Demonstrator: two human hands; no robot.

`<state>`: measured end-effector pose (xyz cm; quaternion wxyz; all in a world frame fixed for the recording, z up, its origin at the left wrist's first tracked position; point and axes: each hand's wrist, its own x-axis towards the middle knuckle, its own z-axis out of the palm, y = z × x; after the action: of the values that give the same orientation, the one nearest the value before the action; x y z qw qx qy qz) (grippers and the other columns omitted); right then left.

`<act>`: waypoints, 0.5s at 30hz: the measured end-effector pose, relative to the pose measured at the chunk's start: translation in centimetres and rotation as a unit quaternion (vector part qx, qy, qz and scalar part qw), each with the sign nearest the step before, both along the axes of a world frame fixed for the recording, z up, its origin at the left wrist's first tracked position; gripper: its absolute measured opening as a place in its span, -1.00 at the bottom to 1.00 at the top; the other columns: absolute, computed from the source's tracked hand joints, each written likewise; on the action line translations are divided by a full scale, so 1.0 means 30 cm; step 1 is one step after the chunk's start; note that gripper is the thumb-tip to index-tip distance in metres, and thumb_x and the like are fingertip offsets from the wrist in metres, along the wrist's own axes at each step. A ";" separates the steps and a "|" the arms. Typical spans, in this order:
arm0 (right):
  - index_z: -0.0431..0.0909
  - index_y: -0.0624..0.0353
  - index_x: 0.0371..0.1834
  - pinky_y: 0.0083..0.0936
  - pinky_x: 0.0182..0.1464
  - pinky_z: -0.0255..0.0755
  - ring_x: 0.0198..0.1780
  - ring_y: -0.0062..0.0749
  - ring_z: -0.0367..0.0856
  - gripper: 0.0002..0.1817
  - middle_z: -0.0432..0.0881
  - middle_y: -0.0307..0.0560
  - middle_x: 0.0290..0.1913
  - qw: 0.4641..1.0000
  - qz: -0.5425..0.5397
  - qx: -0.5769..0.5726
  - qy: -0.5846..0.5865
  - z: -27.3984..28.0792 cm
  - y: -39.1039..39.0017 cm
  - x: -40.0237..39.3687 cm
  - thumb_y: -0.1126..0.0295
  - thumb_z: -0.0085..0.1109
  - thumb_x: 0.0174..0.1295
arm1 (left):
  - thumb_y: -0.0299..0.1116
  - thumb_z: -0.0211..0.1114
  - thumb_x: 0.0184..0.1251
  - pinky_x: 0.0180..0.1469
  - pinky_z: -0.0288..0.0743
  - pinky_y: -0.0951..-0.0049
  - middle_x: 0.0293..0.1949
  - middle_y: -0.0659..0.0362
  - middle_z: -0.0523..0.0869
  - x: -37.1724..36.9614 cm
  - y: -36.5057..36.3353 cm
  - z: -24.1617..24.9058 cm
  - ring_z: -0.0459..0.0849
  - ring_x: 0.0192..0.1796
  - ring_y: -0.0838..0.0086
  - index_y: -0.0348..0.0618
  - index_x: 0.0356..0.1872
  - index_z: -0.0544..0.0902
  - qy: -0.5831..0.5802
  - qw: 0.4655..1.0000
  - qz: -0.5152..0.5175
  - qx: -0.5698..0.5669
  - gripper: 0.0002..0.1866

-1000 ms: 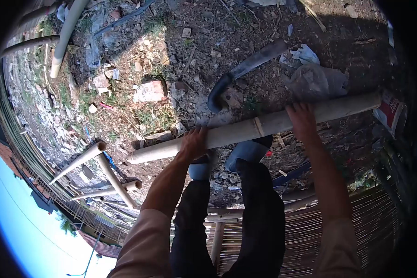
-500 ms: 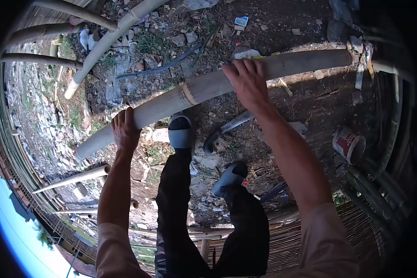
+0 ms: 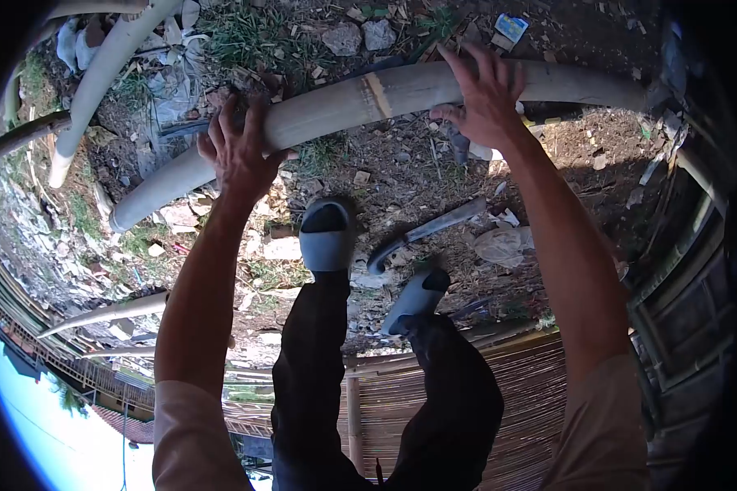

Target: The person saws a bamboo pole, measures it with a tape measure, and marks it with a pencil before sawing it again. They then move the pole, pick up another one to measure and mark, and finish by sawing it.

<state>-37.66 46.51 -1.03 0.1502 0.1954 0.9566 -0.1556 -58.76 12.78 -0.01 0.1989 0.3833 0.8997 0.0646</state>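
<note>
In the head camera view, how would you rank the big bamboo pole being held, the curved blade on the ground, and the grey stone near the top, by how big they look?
1. Bamboo pole, by far the largest, spanning most of the view under the left hand and right hand.
2. Curved blade.
3. Grey stone.
The pole is held nearer the camera, so its lead is somewhat overstated.

two hands (image 3: 239,155), one bamboo pole (image 3: 344,105), one machete (image 3: 426,233)

Bare earth ground (image 3: 401,176), strewn with rubble and grass tufts. On it lie a curved machete (image 3: 426,233) (blade dark, lying between the two shoes), a crumpled plastic bag (image 3: 504,244) just beside it, stones (image 3: 360,37) near the upper edge, and pale bamboo poles (image 3: 110,311) at left.
</note>
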 end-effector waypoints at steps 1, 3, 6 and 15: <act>0.22 -0.39 0.69 0.61 0.55 -0.31 0.64 0.16 0.00 0.13 0.14 -0.01 0.63 1.000 -0.007 -0.002 -0.012 0.010 -0.004 -0.006 -0.29 0.55 0.01 | 0.09 0.79 -0.19 0.52 -0.07 -0.37 0.61 0.01 0.25 -0.006 0.010 0.010 0.20 0.61 -0.10 0.38 0.62 0.35 -0.033 0.998 0.010 -0.058 0.20; 0.21 -0.39 0.70 0.59 0.56 -0.30 0.64 0.18 0.00 0.16 0.15 -0.01 0.62 1.000 -0.010 -0.017 -0.019 0.011 0.003 -0.010 -0.29 0.57 -0.03 | 0.06 0.80 -0.21 0.50 -0.09 -0.45 0.58 0.06 0.29 -0.019 0.038 0.028 0.18 0.62 -0.09 0.46 0.59 0.39 -0.067 0.992 0.023 -0.103 0.17; 0.21 -0.34 0.70 0.59 0.56 -0.28 0.64 0.19 0.00 0.18 0.15 0.00 0.62 0.998 -0.017 -0.016 -0.060 0.040 0.017 -0.053 -0.29 0.58 -0.05 | -0.03 0.84 -0.27 0.43 -0.08 -0.66 0.66 -0.09 0.15 -0.038 0.040 0.025 0.06 0.68 -0.16 0.48 0.57 0.41 -0.057 0.996 0.014 -0.063 0.18; 0.18 -0.16 0.72 0.57 0.54 -0.19 0.64 0.13 0.07 0.22 0.17 0.01 0.63 0.999 -0.023 -0.035 0.015 0.037 0.026 -0.039 -0.24 0.59 -0.03 | -0.14 0.84 -0.27 0.50 0.01 -0.42 0.71 0.05 0.10 -0.032 0.070 0.049 0.07 0.69 -0.12 0.44 0.51 0.49 -0.028 0.995 0.002 -0.093 0.12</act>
<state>-38.84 47.30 0.08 0.1393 0.2095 0.9478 -0.1957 -59.71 14.87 1.47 0.2584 0.3594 0.8966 -0.0080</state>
